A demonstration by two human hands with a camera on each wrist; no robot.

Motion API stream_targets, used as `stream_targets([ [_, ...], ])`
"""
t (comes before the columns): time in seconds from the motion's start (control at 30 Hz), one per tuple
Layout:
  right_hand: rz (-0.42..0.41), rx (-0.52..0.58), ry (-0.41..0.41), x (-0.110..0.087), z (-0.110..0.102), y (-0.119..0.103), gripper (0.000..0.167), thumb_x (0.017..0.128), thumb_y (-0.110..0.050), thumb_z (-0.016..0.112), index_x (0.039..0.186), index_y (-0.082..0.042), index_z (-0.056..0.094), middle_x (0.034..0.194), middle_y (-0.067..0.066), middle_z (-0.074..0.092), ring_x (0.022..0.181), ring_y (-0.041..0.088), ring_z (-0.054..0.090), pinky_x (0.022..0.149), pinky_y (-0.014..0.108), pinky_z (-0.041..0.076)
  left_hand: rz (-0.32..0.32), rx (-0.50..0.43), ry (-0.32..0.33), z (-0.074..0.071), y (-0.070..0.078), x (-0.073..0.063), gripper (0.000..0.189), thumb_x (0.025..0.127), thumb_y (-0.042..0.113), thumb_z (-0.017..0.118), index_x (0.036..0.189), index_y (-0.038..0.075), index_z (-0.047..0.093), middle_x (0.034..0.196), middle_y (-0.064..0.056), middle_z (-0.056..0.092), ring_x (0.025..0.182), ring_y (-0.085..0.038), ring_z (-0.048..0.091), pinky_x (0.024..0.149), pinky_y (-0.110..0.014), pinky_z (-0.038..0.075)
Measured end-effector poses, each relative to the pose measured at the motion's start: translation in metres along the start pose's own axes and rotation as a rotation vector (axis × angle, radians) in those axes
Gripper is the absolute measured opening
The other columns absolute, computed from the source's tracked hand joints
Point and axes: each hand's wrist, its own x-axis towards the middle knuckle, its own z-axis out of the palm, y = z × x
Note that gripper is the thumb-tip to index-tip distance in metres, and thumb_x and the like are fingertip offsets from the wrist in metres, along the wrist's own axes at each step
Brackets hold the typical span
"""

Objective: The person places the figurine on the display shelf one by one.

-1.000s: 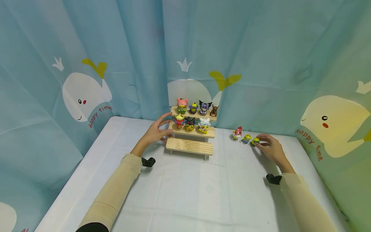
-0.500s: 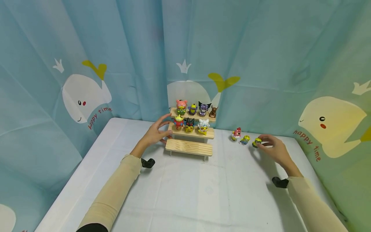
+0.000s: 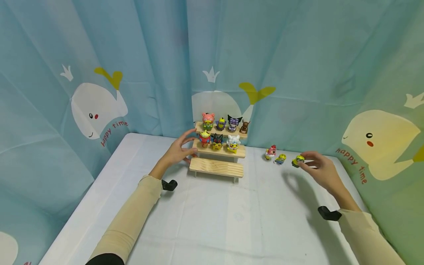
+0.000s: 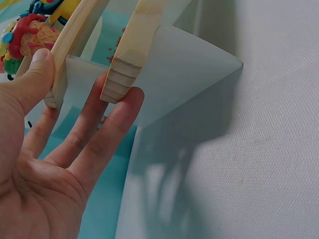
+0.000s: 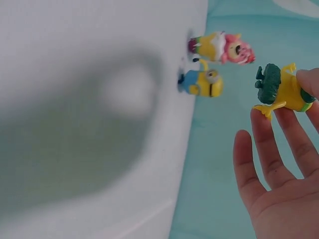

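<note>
My left hand (image 3: 180, 151) holds the left ends of a three-tier wooden display stand (image 3: 216, 167). In the left wrist view the thumb rests on one plank's edge and the fingers touch the plank ends (image 4: 122, 79). My right hand (image 3: 318, 167) pinches a yellow Minion figurine (image 3: 298, 161) with dark green parts between thumb and fingers, raised off the table. In the right wrist view this figurine (image 5: 286, 89) lies sideways across the picture. Left of it stand a blue-and-yellow Minion figurine (image 5: 202, 83) and a pink-headed figurine (image 5: 224, 48).
Several figurines line the top tier, among them a pink one (image 3: 208, 121) and a brown one (image 3: 244, 127). On the middle tier are a red figurine (image 3: 205, 139), a black-eared one (image 3: 217, 141) and a white-topped one (image 3: 233, 143). A blue curtain (image 3: 159, 73) hangs behind the white table (image 3: 232, 221).
My right hand has drawn the green-trimmed Minion figurine to the right, away from the other two, and lifted it. My left hand stays at the stand.
</note>
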Motion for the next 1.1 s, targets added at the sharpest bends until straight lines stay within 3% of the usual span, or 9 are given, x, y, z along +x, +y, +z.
stream_targets([
  [0.23, -0.021, 0.068, 0.031, -0.005, -0.002, -0.009, 0.036, 0.096, -0.018, 0.076, 0.129, -0.005, 0.065, 0.11, -0.016, 0.07, 0.089, -0.007, 0.065, 0.071, 0.011, 0.052, 0.008, 0.007, -0.005, 0.0, -0.001, 0.002, 0.077, 0.099, 0.018, 0.071, 0.161, 0.041, 0.03, 0.162, -0.022, 0.034, 0.097, -0.038, 0.074, 0.066, -0.067, 0.058],
  [0.47, -0.038, 0.135, 0.038, -0.012, 0.002, -0.021, 0.036, 0.096, -0.013, 0.076, 0.128, -0.003, 0.065, 0.108, -0.018, 0.071, 0.092, -0.006, 0.066, 0.072, 0.012, 0.054, -0.031, -0.054, -0.032, 0.002, 0.026, -0.009, 0.078, 0.1, 0.008, 0.068, 0.164, 0.028, 0.027, 0.163, -0.026, 0.029, 0.106, -0.051, 0.068, 0.074, -0.075, 0.051],
  [0.67, -0.071, 0.15, 0.045, -0.015, 0.004, -0.035, 0.034, 0.096, -0.012, 0.075, 0.127, -0.002, 0.065, 0.111, -0.019, 0.069, 0.096, -0.005, 0.065, 0.074, 0.011, 0.054, -0.044, -0.058, -0.029, 0.0, 0.012, -0.003, 0.08, 0.099, 0.011, 0.07, 0.164, 0.032, 0.028, 0.163, -0.023, 0.031, 0.106, -0.045, 0.07, 0.074, -0.076, 0.051],
  [0.83, -0.085, 0.155, 0.056, -0.012, 0.01, -0.05, 0.031, 0.096, -0.01, 0.075, 0.125, -0.004, 0.067, 0.115, -0.009, 0.07, 0.098, -0.003, 0.065, 0.077, 0.01, 0.053, -0.04, -0.045, -0.018, -0.002, 0.0, 0.002, 0.081, 0.1, 0.014, 0.07, 0.163, 0.037, 0.026, 0.165, -0.02, 0.031, 0.105, -0.045, 0.07, 0.071, -0.075, 0.052],
  [1.0, -0.118, 0.13, 0.018, -0.006, 0.019, -0.064, 0.032, 0.097, -0.011, 0.074, 0.127, -0.006, 0.066, 0.12, 0.012, 0.069, 0.097, -0.004, 0.065, 0.077, 0.01, 0.054, -0.017, -0.023, -0.012, -0.002, -0.003, 0.001, 0.079, 0.1, 0.018, 0.07, 0.162, 0.042, 0.027, 0.164, -0.018, 0.033, 0.104, -0.045, 0.071, 0.069, -0.071, 0.055],
  [1.1, -0.152, 0.14, -0.01, -0.002, 0.028, -0.073, 0.034, 0.096, -0.009, 0.074, 0.129, -0.007, 0.065, 0.122, 0.016, 0.069, 0.097, -0.004, 0.065, 0.077, 0.011, 0.055, -0.008, -0.008, -0.011, -0.002, -0.002, 0.001, 0.078, 0.1, 0.019, 0.071, 0.161, 0.043, 0.028, 0.163, -0.018, 0.035, 0.102, -0.042, 0.072, 0.068, -0.068, 0.057],
])
